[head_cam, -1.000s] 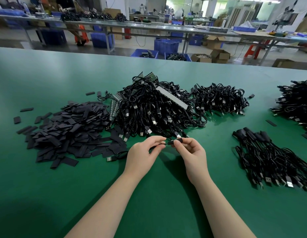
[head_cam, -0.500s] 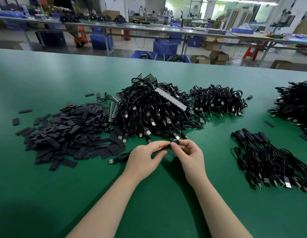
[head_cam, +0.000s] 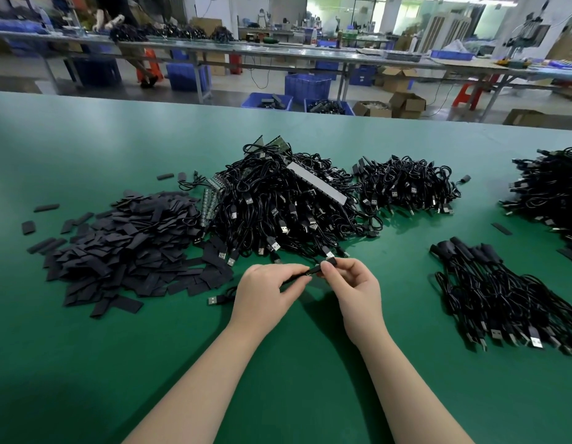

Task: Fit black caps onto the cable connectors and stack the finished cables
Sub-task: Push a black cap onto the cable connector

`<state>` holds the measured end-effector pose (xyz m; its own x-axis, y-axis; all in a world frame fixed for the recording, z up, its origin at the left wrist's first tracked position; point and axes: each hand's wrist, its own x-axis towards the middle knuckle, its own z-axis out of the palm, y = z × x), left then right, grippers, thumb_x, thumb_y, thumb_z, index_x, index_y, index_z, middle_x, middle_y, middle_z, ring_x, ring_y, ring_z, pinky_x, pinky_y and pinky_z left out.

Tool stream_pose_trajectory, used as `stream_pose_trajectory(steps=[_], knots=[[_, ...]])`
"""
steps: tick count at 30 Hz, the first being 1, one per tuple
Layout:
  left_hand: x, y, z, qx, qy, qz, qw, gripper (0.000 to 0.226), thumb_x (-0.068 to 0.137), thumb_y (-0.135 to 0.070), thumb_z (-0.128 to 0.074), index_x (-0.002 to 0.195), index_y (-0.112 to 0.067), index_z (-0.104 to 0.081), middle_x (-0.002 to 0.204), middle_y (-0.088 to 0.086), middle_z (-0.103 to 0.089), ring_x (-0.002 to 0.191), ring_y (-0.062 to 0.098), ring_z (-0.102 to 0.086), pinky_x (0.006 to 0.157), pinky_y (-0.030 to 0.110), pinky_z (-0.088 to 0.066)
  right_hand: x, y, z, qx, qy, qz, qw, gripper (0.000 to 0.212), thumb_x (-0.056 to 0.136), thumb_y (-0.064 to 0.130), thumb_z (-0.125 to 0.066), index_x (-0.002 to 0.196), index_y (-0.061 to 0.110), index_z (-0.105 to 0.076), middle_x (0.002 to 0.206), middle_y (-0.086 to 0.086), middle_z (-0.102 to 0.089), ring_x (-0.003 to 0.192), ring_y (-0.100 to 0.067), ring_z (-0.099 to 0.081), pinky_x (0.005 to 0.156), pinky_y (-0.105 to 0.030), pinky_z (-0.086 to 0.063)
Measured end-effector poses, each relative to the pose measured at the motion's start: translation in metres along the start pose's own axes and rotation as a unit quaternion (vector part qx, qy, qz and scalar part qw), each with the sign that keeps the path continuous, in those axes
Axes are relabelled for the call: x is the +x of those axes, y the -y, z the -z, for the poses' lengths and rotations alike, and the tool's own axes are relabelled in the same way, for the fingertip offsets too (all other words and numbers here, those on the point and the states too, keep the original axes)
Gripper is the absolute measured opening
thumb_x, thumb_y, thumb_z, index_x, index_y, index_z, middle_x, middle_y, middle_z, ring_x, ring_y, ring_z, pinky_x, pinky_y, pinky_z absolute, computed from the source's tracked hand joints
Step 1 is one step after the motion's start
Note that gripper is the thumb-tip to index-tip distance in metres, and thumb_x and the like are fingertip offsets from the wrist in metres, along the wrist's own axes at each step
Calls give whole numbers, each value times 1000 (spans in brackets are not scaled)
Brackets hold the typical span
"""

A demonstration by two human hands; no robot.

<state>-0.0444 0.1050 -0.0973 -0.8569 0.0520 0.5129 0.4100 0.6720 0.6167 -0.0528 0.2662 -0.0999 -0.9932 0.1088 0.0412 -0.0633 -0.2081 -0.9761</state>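
Note:
Both hands meet just in front of the big cable pile (head_cam: 287,206). My left hand (head_cam: 268,291) pinches a black cable's connector end (head_cam: 313,271) between thumb and fingers. My right hand (head_cam: 352,283) pinches a small black cap (head_cam: 330,261) at that connector's tip. The cable's other end, a USB plug (head_cam: 214,299), trails on the mat left of my left hand. A heap of flat black caps (head_cam: 124,248) lies at the left. The stack of capped cables (head_cam: 502,293) lies at the right.
A second cable pile (head_cam: 406,187) sits behind the stack, and another (head_cam: 550,193) runs off the right edge. Loose caps (head_cam: 28,226) are scattered on the green mat (head_cam: 86,379). Beyond the table's far edge stand benches and blue crates (head_cam: 307,88).
Both hands have stayed together in front of the pile. The fingers have worked closer around the connector and cap; the view has shifted slightly.

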Motion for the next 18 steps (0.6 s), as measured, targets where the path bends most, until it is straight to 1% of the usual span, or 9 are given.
stream_pose_trajectory(steps=[2,4,9,12,18], knots=[[0,1,-1,11,-13,-5,1000,19,86,-32,-71,103,-26,-76,95,-16,-74,83,2,-66,82,38,-53,-1,1,-1,1,10,0,1000,10,86,13,-76,86,23,-72,87,-6,-77,87,-15,-73,81,-20,-55],[-1,1,-1,20,-18,-11,1000,19,86,-33,-69,103,-26,-76,95,-16,-74,84,1,-66,83,36,-53,-2,2,-2,-2,19,2,1000,14,84,12,-78,85,25,-73,85,-5,-76,85,-14,-72,79,-18,-54],[0,0,0,20,-11,-13,1000,21,85,-33,-66,102,-25,-76,95,-15,-74,86,4,-68,82,39,-53,-2,3,-1,-6,27,2,1000,16,83,9,-79,91,21,-71,77,0,-73,78,-12,-70,73,-15,-52],[0,-2,0,5,-3,-11,1000,23,83,-34,-66,101,-24,-77,95,-15,-74,87,5,-68,82,41,-53,-2,3,-2,-16,25,4,1000,14,84,9,-78,92,17,-70,76,3,-73,75,-9,-69,70,-15,-51],[0,0,0,7,-7,-6,1000,18,85,-30,-71,101,-25,-77,93,-15,-75,85,5,-68,81,41,-53,-3,3,-2,-25,11,3,1000,11,83,10,-78,88,14,-68,78,-1,-75,76,-10,-69,71,-16,-52]])
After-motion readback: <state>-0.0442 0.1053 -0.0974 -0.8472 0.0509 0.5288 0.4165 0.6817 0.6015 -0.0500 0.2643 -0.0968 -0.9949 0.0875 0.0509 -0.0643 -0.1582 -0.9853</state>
